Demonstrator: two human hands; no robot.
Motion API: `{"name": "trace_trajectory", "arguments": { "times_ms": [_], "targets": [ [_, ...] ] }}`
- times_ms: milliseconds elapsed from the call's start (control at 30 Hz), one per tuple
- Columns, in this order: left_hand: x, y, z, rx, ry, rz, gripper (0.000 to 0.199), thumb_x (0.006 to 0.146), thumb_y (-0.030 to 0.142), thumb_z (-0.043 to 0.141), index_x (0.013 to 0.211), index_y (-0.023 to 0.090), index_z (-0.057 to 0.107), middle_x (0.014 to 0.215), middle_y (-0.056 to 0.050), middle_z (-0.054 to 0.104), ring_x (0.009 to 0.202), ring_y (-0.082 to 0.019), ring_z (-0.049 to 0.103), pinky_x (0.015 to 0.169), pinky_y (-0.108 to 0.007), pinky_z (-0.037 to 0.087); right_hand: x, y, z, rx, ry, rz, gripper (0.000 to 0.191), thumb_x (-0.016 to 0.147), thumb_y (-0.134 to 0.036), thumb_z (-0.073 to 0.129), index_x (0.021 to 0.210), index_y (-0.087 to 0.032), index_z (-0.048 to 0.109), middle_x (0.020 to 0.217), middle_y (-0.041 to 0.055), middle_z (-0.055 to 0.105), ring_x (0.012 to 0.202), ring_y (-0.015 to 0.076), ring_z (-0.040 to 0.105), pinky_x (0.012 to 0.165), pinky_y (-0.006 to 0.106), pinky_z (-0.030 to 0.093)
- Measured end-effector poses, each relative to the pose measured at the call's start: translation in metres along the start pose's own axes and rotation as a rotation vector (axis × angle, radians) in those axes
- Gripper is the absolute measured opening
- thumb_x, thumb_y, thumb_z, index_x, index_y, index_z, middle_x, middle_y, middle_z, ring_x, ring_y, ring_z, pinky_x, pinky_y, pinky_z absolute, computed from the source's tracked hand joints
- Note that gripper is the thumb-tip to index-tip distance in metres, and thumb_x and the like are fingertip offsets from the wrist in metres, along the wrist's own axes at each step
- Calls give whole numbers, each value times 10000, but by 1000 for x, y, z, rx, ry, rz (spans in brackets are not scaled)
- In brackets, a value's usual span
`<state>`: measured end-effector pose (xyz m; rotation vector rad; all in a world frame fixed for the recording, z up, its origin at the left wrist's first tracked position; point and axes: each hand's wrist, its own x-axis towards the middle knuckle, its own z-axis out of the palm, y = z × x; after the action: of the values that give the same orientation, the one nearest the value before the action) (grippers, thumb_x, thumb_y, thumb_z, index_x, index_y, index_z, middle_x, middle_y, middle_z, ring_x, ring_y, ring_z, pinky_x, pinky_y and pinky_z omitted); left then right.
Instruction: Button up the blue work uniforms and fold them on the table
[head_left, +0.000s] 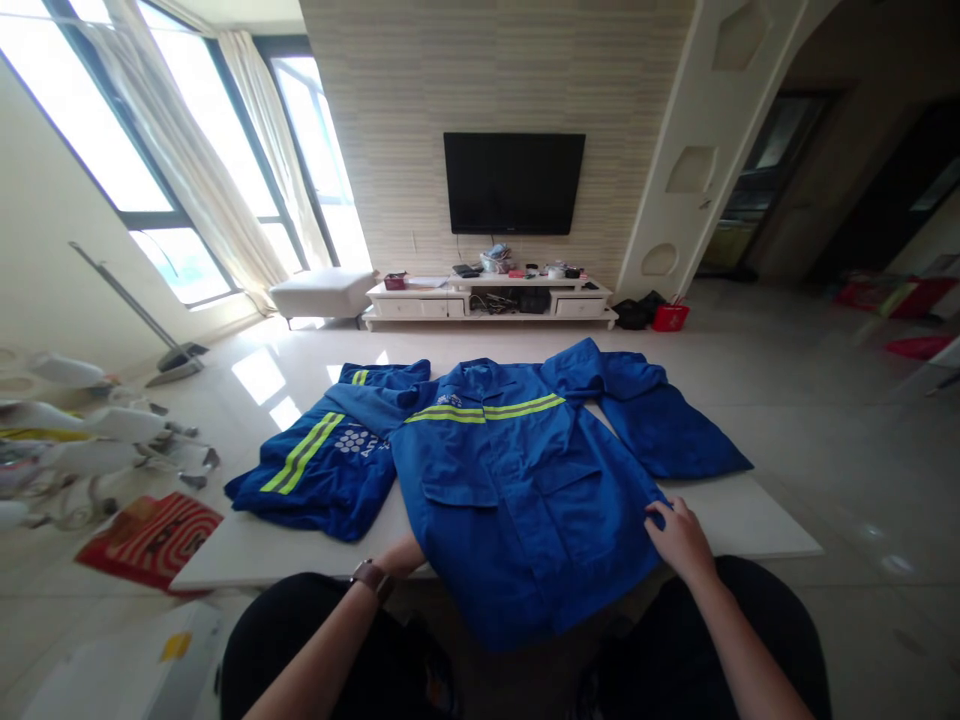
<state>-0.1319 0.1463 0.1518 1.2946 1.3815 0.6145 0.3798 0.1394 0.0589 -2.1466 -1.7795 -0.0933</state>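
Note:
A blue work jacket (525,490) with yellow and silver reflective strips lies front up, collar away from me, its hem hanging over the near edge of the white table (765,520). My right hand (679,535) pinches the jacket's right side edge near the hem. At the left side edge, my left hand (405,555) reaches under the cloth, its fingers hidden. A folded blue garment (330,470) with reflective strips and a printed logo lies to the left, partly under a sleeve. On the right, another blue folded cloth (675,430) lies beside the other sleeve.
Across the floor stand a white TV cabinet (420,305) and a grey ottoman (322,290). A red bag (150,540) lies at the table's left, near a dustpan (180,360) and white chair-like parts (112,425). My knees flank the hanging hem.

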Motion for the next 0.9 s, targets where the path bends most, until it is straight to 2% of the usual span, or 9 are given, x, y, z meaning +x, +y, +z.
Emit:
{"name": "trace_trajectory", "arguments": {
  "times_ms": [100, 200, 267, 367, 467, 600, 733, 800, 900],
  "targets": [
    [-7, 8, -9, 31, -30, 16, 283, 972, 416, 582, 1052, 182, 720, 1090, -82, 720, 1004, -204, 686, 895, -341, 567, 0, 1, 1, 10, 13, -22, 238, 875, -291, 523, 964, -202, 725, 1110, 118, 525, 954, 271, 587, 886, 406, 490],
    [-16, 16, -25, -1, -86, 22, 521, 1008, 475, 349, 921, 173, 764, 810, -77, 733, 843, -213, 719, 746, -271, 576, 0, 0, 0, 31, 18, -18, 232, 864, -278, 532, 958, -202, 730, 1089, 112, 533, 962, 269, 591, 893, 401, 484],
    [-24, 16, -38, -195, -103, 37, 616, 994, 578, 271, 1059, 187, 742, 678, -44, 676, 686, -210, 695, 704, -319, 580, 0, -3, -2, 63, 8, -1, 229, 860, -291, 532, 937, -212, 733, 1083, 102, 540, 948, 258, 601, 866, 384, 486],
    [-37, 6, -61, -497, -64, 68, 574, 891, 684, 484, 1248, 258, 626, 581, 56, 521, 478, -127, 521, 681, -350, 566, -5, -12, -9, 149, -28, 45, 246, 868, -322, 512, 923, -230, 733, 1034, 76, 571, 846, 220, 618, 786, 348, 487],
    [-46, -13, -83, -398, 94, -1, 558, 728, 572, 751, 1158, 244, 612, 597, 82, 475, 508, -110, 482, 630, -305, 529, -18, -25, -20, 222, -78, 64, 234, 880, -318, 487, 860, -236, 706, 932, 59, 618, 820, 217, 624, 770, 337, 483],
    [-54, -23, -92, -70, 397, 11, 547, 609, 621, 780, 929, 218, 597, 608, 61, 509, 603, -159, 532, 617, -290, 491, -48, -56, -42, -3, -12, 97, 186, 882, -328, 522, 851, -232, 678, 1007, 121, 628, 973, 311, 603, 825, 420, 473],
    [-64, -3, -56, 149, 338, 175, 450, 697, 617, 719, 891, 222, 623, 638, 49, 511, 603, -151, 493, 569, -254, 409, -80, -112, -56, 8, 49, -56, 176, 878, -308, 575, 1008, -251, 680, 1297, 150, 564, 1269, 377, 467, 1017, 538, 384],
    [-70, 7, -21, 180, 186, 159, 413, 788, 622, 645, 803, 210, 612, 614, 43, 488, 577, -140, 468, 550, -251, 377, -97, -145, -55, 133, -146, -251, 195, 855, -336, 645, 1041, -285, 669, 1322, 102, 571, 1324, 354, 429, 1076, 537, 335],
    [-81, 1, 42, 96, -228, -56, 497, 865, 673, 537, 788, 193, 640, 564, 23, 521, 525, -147, 502, 539, -264, 393, -123, -183, -43, 258, -498, -559, 551, 694, -364, 826, 1201, -358, 611, 1467, 29, 482, 1417, 354, 327, 1118, 515, 293]
  ]
}}
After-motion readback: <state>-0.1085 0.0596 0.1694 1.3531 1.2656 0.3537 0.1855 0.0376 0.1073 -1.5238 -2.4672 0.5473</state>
